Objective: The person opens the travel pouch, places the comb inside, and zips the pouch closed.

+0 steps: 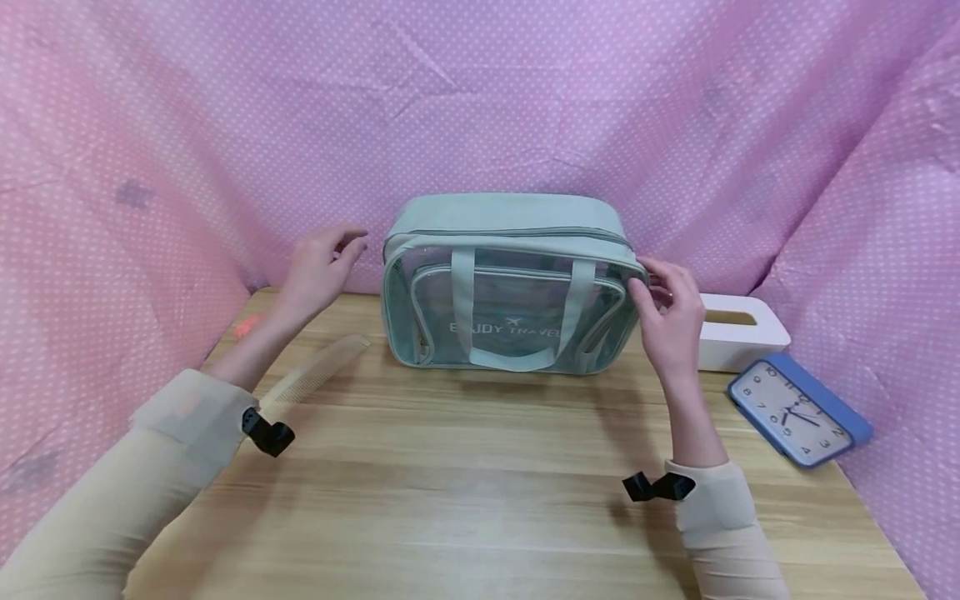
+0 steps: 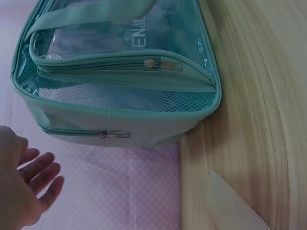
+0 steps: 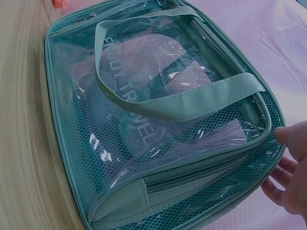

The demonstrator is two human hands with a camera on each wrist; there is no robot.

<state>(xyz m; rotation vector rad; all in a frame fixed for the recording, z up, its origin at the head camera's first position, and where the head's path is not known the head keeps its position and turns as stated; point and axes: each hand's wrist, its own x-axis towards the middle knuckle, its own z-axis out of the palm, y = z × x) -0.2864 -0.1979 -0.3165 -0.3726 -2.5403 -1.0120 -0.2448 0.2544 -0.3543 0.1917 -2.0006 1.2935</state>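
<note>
Position: the travel bag (image 1: 525, 287) stood upright on the worktop (image 1: 450, 500), toward the far side, its front panel facing the person and its carry handle (image 1: 513, 362) hanging down that panel. What lay behind the clear film could not be made out.

Right grip (image 1: 671, 312): pinched the bag's upper right corner, thumb at the front rim and fingers round the end.

Left grip (image 1: 318, 267): held nothing; its fingers were loosely bent, apart from the bag's left end. The left wrist view showed the metal zip pull (image 2: 115, 135) of the top zip near that end.

Procedure, as judged: steadying the bag called for light pressure on the piped rim, since the film looked soft and likely to buckle if squeezed. Support at the left end, matched in height to the right, would have limited twisting. The base was best kept flat on the worktop.

Clearances: the comb (image 1: 318, 375) lay below the left forearm, so a low sweep risked catching it. The white tissue box (image 1: 761, 333) sat just beside the right grip, with the blue clock (image 1: 791, 412) farther right; outward movement there needed care.
</note>
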